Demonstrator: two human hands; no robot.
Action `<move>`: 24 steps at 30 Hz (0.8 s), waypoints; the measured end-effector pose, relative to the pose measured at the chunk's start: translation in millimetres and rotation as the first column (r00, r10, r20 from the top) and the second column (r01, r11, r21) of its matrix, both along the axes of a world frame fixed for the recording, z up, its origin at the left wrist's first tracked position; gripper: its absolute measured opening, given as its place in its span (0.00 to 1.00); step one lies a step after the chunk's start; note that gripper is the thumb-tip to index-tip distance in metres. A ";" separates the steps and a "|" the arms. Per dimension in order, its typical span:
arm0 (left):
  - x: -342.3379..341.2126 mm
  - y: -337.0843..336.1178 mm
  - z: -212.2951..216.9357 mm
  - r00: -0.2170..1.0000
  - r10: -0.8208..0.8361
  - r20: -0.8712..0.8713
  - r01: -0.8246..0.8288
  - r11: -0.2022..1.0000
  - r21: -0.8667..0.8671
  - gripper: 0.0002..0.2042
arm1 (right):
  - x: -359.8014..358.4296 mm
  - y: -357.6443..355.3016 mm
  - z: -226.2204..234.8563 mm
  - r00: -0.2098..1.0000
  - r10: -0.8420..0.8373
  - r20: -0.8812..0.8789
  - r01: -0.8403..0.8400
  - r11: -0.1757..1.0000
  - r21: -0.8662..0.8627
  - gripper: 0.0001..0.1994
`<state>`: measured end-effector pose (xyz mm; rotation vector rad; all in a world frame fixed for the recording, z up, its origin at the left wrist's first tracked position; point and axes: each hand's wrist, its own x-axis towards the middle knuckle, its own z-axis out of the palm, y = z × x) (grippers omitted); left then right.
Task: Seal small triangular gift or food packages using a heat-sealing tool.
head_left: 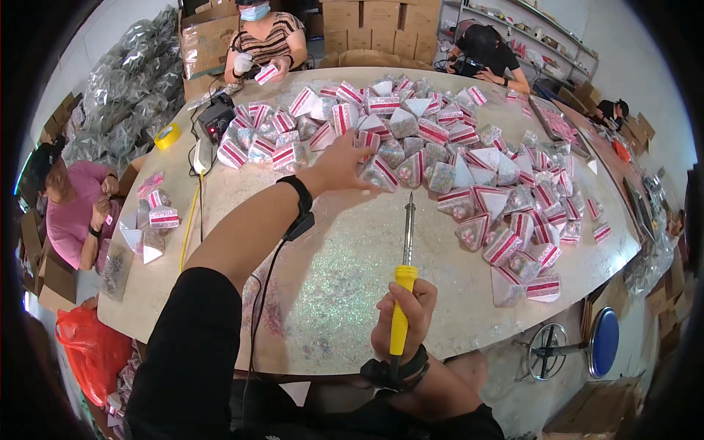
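My right hand is wrapped round the yellow handle of a soldering iron, whose metal tip points up and away from me toward the pile. My left hand reaches out to the near edge of a heap of small clear packets. Its fingers are spread apart around one packet with a pink-and-white card top; whether they touch it I cannot tell. More such packets cover the middle and far right of the pale table. Fine glitter is strewn between my arms.
A black box with a red light, a power strip and yellow tape lie at the left. A smaller packet group is near them. Co-workers sit around the table. A blue stool and red bag stand beside it.
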<state>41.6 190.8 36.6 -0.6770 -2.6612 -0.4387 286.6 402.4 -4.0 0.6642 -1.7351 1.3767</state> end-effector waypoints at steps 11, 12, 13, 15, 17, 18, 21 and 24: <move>16.7 -9.3 9.6 0.991 -0.125 0.048 0.131 0.980 -0.150 0.34 | -1.5 3.0 -3.0 1.000 -0.010 -0.010 0.010 1.000 0.019 0.14; 17.0 -14.9 10.6 0.992 -0.119 0.045 0.125 0.980 -0.152 0.34 | -3.5 1.6 -2.7 1.000 -0.003 -0.013 0.004 1.000 0.017 0.14; 19.6 -18.7 11.5 0.984 -0.179 0.022 0.181 0.976 -0.120 0.33 | -2.6 1.3 -2.9 1.000 -0.004 0.006 0.004 1.000 0.002 0.13; 29.3 -28.1 11.7 0.972 -0.235 -0.002 0.234 0.968 -0.090 0.33 | 1.0 1.5 -4.4 1.000 -0.001 0.026 0.001 1.000 -0.013 0.13; 54.4 -33.6 22.1 0.986 -0.065 0.156 0.060 0.998 0.035 0.31 | 2.5 2.7 -7.0 0.994 0.046 0.097 -0.039 0.997 -0.074 0.15; 67.3 -35.5 28.2 0.986 -0.061 0.157 0.056 0.998 0.034 0.31 | 3.2 3.1 -5.1 0.994 0.050 0.097 -0.043 0.996 -0.075 0.15; 114.7 -44.6 38.4 0.901 -0.028 0.433 -0.067 0.977 0.204 0.28 | 6.9 2.6 -0.4 0.978 0.142 0.152 -0.119 0.981 -0.150 0.16; 179.1 -44.3 60.3 0.779 -0.048 0.625 -0.076 0.982 0.171 0.25 | -0.4 4.0 -1.3 0.994 0.109 0.029 -0.108 0.993 -0.043 0.15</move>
